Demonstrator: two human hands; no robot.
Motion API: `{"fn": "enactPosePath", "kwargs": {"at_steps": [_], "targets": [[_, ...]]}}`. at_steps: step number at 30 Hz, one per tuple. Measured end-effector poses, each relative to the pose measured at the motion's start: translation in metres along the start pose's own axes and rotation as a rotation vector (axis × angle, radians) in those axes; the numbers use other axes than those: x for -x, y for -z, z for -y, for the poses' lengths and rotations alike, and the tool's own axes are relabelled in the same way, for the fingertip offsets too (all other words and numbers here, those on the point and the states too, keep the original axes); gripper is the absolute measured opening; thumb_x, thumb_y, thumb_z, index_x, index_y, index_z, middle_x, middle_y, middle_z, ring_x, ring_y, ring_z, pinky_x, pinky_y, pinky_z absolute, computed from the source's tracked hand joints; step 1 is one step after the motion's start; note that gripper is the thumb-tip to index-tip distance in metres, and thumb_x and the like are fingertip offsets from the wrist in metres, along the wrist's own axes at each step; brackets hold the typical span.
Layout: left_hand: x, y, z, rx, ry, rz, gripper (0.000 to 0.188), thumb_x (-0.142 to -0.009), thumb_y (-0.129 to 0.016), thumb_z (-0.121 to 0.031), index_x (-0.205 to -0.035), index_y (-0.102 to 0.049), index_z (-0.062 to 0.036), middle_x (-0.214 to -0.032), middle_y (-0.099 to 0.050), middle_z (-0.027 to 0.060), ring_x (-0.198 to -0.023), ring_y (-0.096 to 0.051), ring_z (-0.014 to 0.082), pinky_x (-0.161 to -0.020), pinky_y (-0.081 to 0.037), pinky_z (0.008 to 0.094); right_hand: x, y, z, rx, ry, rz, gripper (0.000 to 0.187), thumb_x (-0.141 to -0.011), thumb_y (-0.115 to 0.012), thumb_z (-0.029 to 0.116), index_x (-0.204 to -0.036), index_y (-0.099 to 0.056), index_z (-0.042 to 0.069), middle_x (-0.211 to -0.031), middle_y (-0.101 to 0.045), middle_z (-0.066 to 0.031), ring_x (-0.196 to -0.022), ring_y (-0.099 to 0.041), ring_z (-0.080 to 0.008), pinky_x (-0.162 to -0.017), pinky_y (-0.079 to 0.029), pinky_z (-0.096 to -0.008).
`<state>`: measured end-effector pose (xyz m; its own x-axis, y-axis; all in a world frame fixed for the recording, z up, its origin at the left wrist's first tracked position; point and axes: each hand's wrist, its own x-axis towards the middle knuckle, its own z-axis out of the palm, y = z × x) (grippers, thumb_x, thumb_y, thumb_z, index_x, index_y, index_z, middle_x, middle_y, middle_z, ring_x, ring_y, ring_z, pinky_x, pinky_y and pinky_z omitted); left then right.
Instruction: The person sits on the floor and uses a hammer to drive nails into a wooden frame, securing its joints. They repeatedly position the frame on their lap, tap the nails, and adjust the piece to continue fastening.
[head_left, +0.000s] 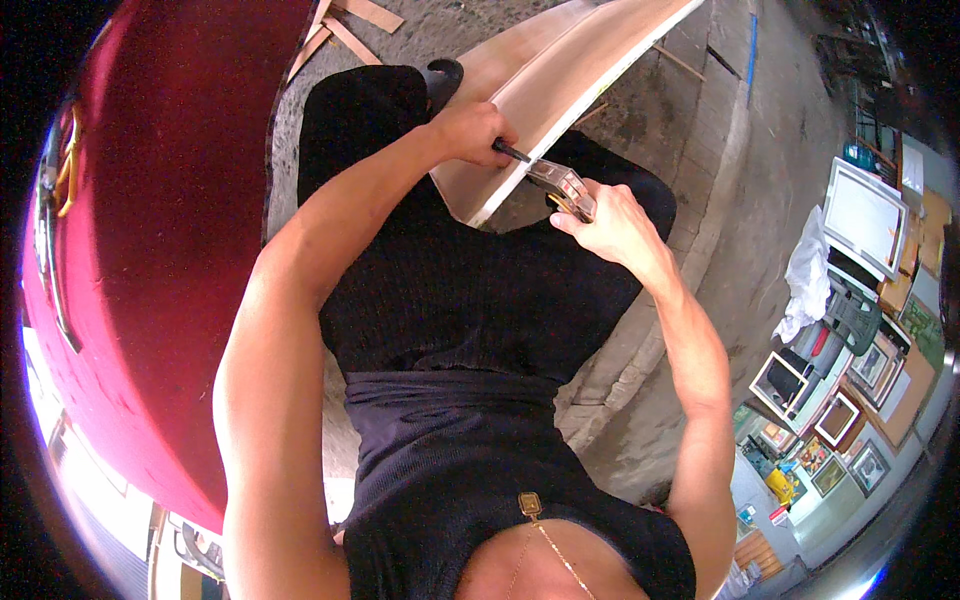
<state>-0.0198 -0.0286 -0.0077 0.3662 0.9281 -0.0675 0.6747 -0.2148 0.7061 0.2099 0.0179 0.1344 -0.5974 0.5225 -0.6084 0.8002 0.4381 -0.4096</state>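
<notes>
A long pale panel with a wooden edge [590, 92] slants up between my knees, its lower end by my lap. My left hand [478, 132] lies against the panel's inner face. Its fingers are closed around a short dark rod-like tool [511, 151] that points at the panel's near edge. On the other side of that edge, my right hand [615, 228] grips a silver metal tool with some yellow on it, which looks like a staple gun [562, 184]. The front of this tool is at the edge, close to the dark tool's tip. Whether the two tools touch I cannot tell.
To my left spreads a surface covered in red [165, 250], with yellow-handled tools [70, 165] near its far side. Wooden strips [350, 38] lie on the concrete floor ahead. Framed pictures [868, 470], a white frame [866, 217] and a white plastic bag [804, 270] stand at the right.
</notes>
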Motion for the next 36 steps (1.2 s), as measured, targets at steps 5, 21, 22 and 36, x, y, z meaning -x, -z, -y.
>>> {"fn": "enactPosePath", "kwargs": {"at_steps": [5, 21, 22, 36], "targets": [[0.000, -0.010, 0.008, -0.004, -0.006, 0.015, 0.018, -0.068, -0.071, -0.027, -0.074, -0.066, -0.0102, -0.065, -0.063, 0.0133, -0.067, -0.063, 0.0336, -0.061, -0.049, 0.0455, -0.003, -0.004, 0.002, 0.022, -0.011, -0.020, 0.038, -0.076, -0.071, 0.035, -0.088, -0.064, 0.000, -0.076, -0.066, -0.0240, -0.077, -0.066, -0.0412, -0.071, -0.053, -0.0460], [0.001, -0.002, 0.000, 0.019, 0.017, -0.025, 0.027, -0.068, -0.072, -0.033, -0.074, -0.065, -0.0081, -0.070, -0.064, 0.0139, -0.068, -0.064, 0.0337, -0.063, -0.049, 0.0457, 0.006, 0.000, 0.012, 0.027, -0.034, -0.043, 0.037, -0.081, -0.066, 0.040, -0.094, -0.067, 0.004, -0.082, -0.067, -0.0219, -0.082, -0.066, -0.0394, -0.075, -0.052, -0.0464], [0.001, -0.002, 0.001, -0.004, 0.012, -0.025, 0.027, -0.068, -0.072, -0.033, -0.075, -0.065, -0.0083, -0.070, -0.064, 0.0140, -0.068, -0.064, 0.0336, -0.063, -0.050, 0.0456, 0.007, 0.005, 0.015, 0.021, -0.044, -0.008, 0.038, -0.082, -0.066, 0.039, -0.094, -0.066, 0.003, -0.082, -0.067, -0.0228, -0.083, -0.066, -0.0398, -0.075, -0.051, -0.0464], [0.003, -0.007, 0.000, -0.020, 0.076, -0.039, 0.026, -0.068, -0.073, -0.031, -0.075, -0.066, -0.0064, -0.073, -0.066, 0.0139, -0.070, -0.064, 0.0338, -0.065, -0.050, 0.0445, -0.005, 0.012, -0.005, -0.418, -0.023, -0.241, 0.050, -0.087, -0.061, 0.047, -0.080, -0.061, -0.003, -0.065, -0.061, -0.0109, -0.064, -0.058, -0.0164, -0.064, -0.047, -0.0374]]}}
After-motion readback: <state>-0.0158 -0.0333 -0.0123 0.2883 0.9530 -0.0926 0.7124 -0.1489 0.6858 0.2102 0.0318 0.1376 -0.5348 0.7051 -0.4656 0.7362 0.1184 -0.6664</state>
